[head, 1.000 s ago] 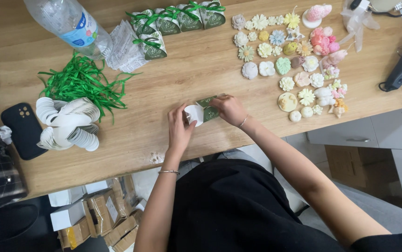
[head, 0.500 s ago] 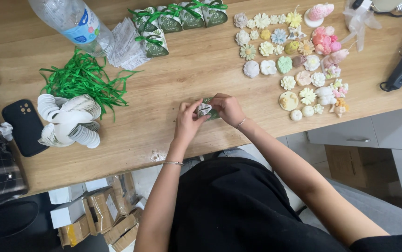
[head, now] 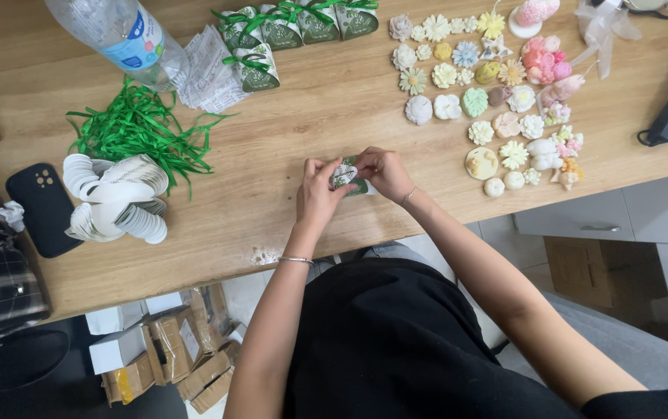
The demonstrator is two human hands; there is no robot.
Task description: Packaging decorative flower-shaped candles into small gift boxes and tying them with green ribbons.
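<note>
One wooden table (head: 334,116), grey floor (head: 621,326)

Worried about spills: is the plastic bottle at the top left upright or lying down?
Lying down. The bottle rests on its side on the table, its length running diagonally beside the green ribbons. Its cap is out of view.

Five tied green boxes (head: 287,31), one bottle (head: 113,35), one phone (head: 41,208).

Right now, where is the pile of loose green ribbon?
In the head view, the green ribbon pile lies on the table's left part, just below the plastic bottle and above the stack of white paper pieces.
</note>
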